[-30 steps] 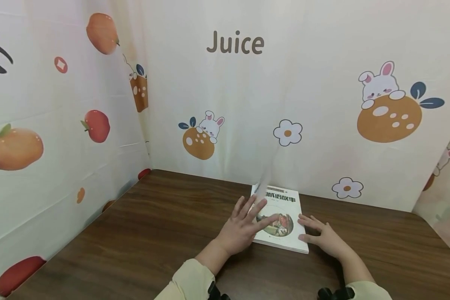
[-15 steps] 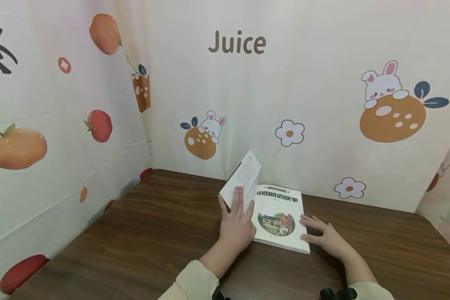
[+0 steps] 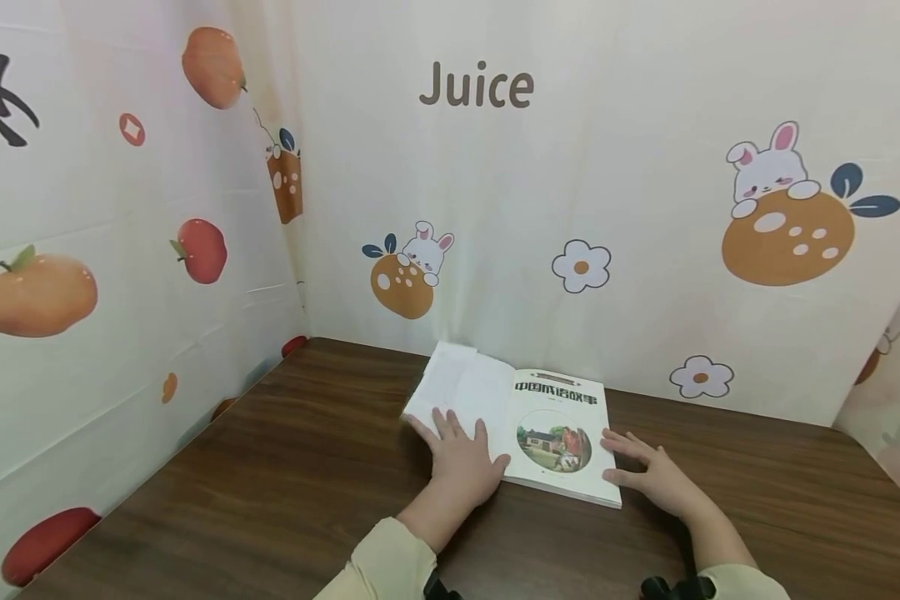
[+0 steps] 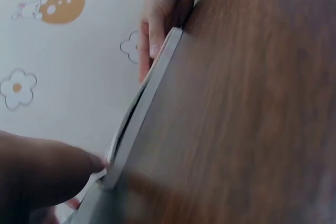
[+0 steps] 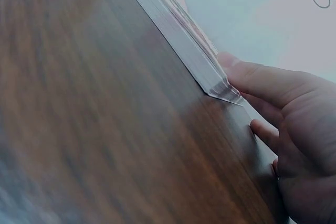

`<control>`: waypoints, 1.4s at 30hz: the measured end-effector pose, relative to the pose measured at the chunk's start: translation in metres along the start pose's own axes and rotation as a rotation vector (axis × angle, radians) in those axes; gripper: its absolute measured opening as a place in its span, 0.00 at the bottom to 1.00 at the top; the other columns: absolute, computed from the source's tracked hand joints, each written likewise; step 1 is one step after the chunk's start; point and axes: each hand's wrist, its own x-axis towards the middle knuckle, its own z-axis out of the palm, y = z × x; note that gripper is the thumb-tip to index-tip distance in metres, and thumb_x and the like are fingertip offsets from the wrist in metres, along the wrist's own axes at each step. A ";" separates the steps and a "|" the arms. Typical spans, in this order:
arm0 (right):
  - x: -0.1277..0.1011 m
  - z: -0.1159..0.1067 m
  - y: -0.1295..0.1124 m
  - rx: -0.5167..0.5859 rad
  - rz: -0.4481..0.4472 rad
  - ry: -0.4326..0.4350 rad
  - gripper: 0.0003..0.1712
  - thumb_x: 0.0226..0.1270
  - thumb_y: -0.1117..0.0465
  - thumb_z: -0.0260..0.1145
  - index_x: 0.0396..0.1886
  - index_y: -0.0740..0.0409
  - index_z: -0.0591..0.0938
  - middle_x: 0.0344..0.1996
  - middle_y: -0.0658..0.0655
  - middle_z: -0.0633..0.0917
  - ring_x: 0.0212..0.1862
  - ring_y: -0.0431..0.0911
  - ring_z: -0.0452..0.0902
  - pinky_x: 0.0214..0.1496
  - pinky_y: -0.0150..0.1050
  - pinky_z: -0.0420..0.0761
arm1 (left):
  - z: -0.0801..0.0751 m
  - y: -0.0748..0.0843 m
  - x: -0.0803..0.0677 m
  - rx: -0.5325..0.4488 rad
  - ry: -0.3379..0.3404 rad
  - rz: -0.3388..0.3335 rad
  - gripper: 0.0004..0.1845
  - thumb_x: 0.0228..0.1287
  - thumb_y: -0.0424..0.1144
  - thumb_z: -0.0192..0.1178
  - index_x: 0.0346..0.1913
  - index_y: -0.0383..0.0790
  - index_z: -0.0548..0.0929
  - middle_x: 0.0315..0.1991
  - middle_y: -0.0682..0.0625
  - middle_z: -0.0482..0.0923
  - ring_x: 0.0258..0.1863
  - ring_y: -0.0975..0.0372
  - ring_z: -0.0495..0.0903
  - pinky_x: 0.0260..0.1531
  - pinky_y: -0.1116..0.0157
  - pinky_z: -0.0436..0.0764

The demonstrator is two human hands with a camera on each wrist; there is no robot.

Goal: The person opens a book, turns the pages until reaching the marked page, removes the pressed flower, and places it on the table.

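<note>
A white paperback book lies open at its title page, which has dark Chinese lettering and a round picture of a house. Its front cover is folded over to the left. Spread across the cover's lower part are the fingers of my left hand, with the thumb near the spine. At the book's right edge, my right hand touches the side with relaxed fingers. The right wrist view shows its thumb on the corner of the page block. Part of the cover is hidden under the left hand.
The book lies on a brown wood-grain table. Behind it hangs a pale curtain printed with "Juice", rabbits and flowers. Another printed curtain borders the table's left side.
The cover, upright a second ago, has swung down to the left and now lies nearly flat. My left hand has moved left with it and spread out. The right hand has stayed put.
</note>
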 end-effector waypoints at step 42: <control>-0.016 -0.001 -0.002 -0.053 -0.111 -0.053 0.34 0.54 0.52 0.69 0.60 0.60 0.73 0.64 0.67 0.65 0.66 0.73 0.42 0.58 0.71 0.32 | 0.017 0.029 0.010 -0.379 -0.024 0.430 0.37 0.56 0.74 0.40 0.66 0.62 0.65 0.69 0.58 0.55 0.69 0.62 0.51 0.56 0.34 0.50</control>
